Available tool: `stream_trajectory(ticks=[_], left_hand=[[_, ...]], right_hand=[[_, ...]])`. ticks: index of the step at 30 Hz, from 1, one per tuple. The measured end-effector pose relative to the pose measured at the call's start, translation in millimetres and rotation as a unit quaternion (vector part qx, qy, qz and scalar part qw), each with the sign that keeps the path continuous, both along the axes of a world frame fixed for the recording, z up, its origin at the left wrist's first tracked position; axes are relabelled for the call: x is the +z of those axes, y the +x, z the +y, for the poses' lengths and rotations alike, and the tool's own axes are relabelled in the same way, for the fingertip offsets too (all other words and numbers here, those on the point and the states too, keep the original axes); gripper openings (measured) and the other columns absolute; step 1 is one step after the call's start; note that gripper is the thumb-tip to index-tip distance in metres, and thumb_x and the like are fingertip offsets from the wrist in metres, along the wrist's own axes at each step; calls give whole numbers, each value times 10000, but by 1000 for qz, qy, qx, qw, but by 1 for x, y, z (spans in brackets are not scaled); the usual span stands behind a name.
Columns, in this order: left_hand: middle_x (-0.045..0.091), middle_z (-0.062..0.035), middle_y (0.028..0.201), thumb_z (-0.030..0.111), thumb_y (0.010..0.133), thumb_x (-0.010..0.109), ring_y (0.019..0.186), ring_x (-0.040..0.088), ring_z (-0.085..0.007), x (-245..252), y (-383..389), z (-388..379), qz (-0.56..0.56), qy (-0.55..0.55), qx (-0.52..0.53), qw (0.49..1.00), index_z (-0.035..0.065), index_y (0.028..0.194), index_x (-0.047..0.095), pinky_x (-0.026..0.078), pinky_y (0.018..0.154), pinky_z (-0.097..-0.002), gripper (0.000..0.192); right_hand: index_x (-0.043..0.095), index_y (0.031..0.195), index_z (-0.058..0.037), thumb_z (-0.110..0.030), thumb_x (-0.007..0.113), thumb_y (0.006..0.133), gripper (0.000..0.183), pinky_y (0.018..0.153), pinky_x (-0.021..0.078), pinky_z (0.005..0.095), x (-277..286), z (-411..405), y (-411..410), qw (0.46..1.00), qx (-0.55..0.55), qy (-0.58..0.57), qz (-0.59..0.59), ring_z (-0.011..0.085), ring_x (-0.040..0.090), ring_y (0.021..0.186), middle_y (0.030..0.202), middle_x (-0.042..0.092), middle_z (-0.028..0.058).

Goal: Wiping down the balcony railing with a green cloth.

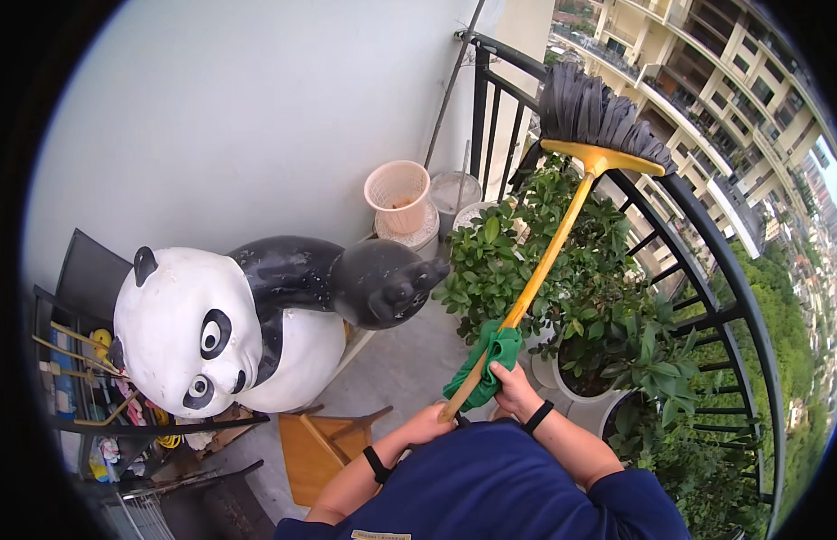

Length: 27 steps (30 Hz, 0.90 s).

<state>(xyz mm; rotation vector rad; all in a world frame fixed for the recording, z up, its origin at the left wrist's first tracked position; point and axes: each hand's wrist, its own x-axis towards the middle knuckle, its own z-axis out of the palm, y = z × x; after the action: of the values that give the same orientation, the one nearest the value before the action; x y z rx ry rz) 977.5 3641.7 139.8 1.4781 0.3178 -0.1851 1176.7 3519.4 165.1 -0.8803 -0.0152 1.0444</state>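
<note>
A mop with a yellow wooden handle (546, 263) slants up and away from my body. Its dark grey strip head (600, 115) points upward at the balcony railing (718, 270), overlapping the top rail; I cannot tell if they touch. My left hand (428, 424) grips the handle near its lower end. Higher up, a green cloth (489, 368) is bunched around the handle, and my right hand (516, 390) holds it there with the thumb on top. The fingers of both hands are partly hidden.
Leafy potted plants (573, 270) crowd the railing under the mop. On the left stands a large panda statue (189, 324), its black arm (384, 283) reaching toward the plants. A wooden stool (324, 452), a cluttered rack (101, 405) and a pink basket (398, 192) are also around.
</note>
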Motion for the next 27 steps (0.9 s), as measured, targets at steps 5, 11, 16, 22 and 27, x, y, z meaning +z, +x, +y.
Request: stream_trajectory(ticks=[5,11,16,22,27], left_hand=[[523,5,777,122,882,575,668,509,-86,25,17,14,119,-78,-37,989,45,1158,540,451,613,-262,289],[561,-9,721,138,882,571,486,466,-68,45,9,12,126,-90,-3,988,61,969,510,390,438,-246,132],[633,-59,858,179,854,605,725,602,-144,51,-7,12,63,64,-8,996,14,1136,566,493,656,-293,330],[628,-48,866,142,851,610,800,587,-153,48,-39,6,92,111,23,989,19,1094,594,485,721,-301,272],[564,-13,806,116,857,619,756,527,-113,46,-117,14,145,53,13,988,38,936,581,459,691,-287,118]], right_hand=[[565,1144,-71,-141,688,863,315,859,527,379,21,27,66,999,-42,-5,-19,210,635,952,1048,645,67],[650,1003,-74,-239,680,885,205,752,551,372,44,76,186,988,-156,4,2,205,661,791,896,686,48],[661,969,-72,-276,684,885,222,721,556,380,66,83,275,982,-185,20,-19,223,669,761,869,694,57],[640,1025,-54,-254,663,894,239,706,571,379,68,78,249,985,-165,29,-28,224,667,779,884,678,63],[595,1108,-41,-227,666,891,294,780,560,384,114,75,162,982,-154,55,-95,211,658,850,973,665,63]])
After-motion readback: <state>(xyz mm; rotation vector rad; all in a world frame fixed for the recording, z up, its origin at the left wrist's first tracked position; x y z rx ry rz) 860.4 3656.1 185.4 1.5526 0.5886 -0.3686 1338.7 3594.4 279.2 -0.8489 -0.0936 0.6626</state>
